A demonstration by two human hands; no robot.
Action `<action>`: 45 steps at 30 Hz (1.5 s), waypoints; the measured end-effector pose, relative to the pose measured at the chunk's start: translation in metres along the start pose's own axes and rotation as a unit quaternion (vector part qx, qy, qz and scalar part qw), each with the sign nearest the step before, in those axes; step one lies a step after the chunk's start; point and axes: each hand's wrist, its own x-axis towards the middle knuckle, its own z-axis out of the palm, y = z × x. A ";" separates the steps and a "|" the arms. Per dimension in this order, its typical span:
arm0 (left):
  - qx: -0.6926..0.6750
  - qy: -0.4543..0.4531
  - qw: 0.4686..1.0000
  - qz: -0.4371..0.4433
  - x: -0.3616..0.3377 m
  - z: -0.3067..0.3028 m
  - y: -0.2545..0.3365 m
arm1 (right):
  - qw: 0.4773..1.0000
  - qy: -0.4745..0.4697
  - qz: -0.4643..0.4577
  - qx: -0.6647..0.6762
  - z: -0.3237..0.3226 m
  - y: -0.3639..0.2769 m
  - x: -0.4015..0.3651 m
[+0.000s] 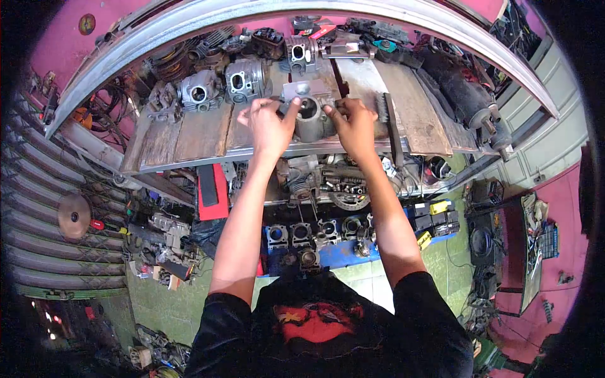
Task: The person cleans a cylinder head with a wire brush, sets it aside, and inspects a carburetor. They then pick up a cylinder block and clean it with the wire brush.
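A grey metal cylinder head [309, 131] with a round dark opening stands at the front edge of the wooden bench. My left hand [270, 126] grips its left side, the thumb at the rim of the opening. On the opposite side, my right hand [354, 128] pinches it between thumb and curled fingers. Part of the casting is covered by my fingers. Just behind it lies a flat greyish sheet [290, 91]. A wire brush [394, 129] with dark bristles lies to the right of my right hand.
More cylinder heads [200, 90] stand at the left of the planked bench [203, 133]. A long dark engine part [457, 88] lies at the right. Below, a shelf holds loose parts and a red box [220, 192]; several cylinder blocks [301, 234] sit lower down on blue.
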 end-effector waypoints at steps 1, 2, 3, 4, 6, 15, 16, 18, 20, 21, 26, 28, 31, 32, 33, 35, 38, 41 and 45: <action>0.012 -0.002 1.000 -0.013 0.004 0.001 0.001 | 1.000 -0.009 0.014 -0.013 0.002 0.000 0.004; 0.024 -0.001 0.999 -0.024 0.009 0.001 0.002 | 0.999 -0.017 0.025 -0.026 0.003 0.000 0.009; 0.038 -0.013 0.998 -0.040 0.014 0.002 0.003 | 0.999 -0.015 0.021 -0.026 0.004 0.001 0.014; 0.037 -0.011 0.998 -0.039 0.020 0.003 0.005 | 0.999 -0.020 0.038 -0.032 0.007 0.003 0.017; 0.089 -0.076 0.990 -0.074 0.032 0.008 0.006 | 0.998 -0.026 0.054 -0.036 0.019 0.012 0.018; 0.123 -0.099 0.983 -0.097 0.065 0.041 0.006 | 0.995 -0.025 -0.064 -0.077 0.034 0.011 0.012; 0.122 -0.098 0.983 -0.098 0.066 0.042 0.004 | 0.994 -0.025 -0.066 -0.078 0.034 0.012 0.016; 0.114 -0.110 0.982 -0.100 0.069 0.045 -0.003 | 0.990 -0.045 -0.093 -0.097 0.032 0.015 0.025; 0.116 -0.090 0.986 -0.079 0.066 0.052 -0.011 | 0.989 -0.055 -0.101 -0.096 0.033 0.021 0.033; 0.118 -0.071 0.989 -0.058 0.065 0.054 -0.014 | 0.988 -0.066 -0.109 -0.093 0.035 0.025 0.038; 0.134 -0.051 0.989 -0.028 0.069 0.058 -0.029 | 0.984 -0.095 -0.110 -0.102 0.053 0.041 0.070; 0.110 -0.086 0.986 0.089 0.069 0.053 -0.037 | 0.983 -0.099 -0.102 -0.114 0.061 0.044 0.077; 0.113 -0.117 0.979 0.121 0.068 0.050 -0.053 | 0.974 -0.116 -0.112 -0.157 0.068 0.051 0.090; 0.095 -0.133 0.977 0.133 0.067 0.048 -0.058 | 0.974 -0.113 -0.116 -0.155 0.069 0.054 0.093; 0.083 -0.158 0.974 0.137 0.069 0.046 -0.061 | 0.973 -0.132 -0.109 -0.154 0.069 0.054 0.096; 0.075 -0.185 0.968 0.150 0.071 0.041 -0.066 | 0.973 -0.172 -0.096 -0.122 0.067 0.055 0.102; 0.068 -0.234 0.955 0.166 0.071 0.035 -0.068 | 0.963 -0.195 -0.110 -0.151 0.061 0.055 0.107; 0.093 -0.220 0.949 0.206 0.062 0.046 -0.081 | 0.963 -0.185 -0.140 -0.141 0.057 0.063 0.101; 0.053 -0.184 0.951 0.244 0.056 0.053 -0.087 | 0.959 -0.205 -0.143 -0.132 0.033 0.053 0.084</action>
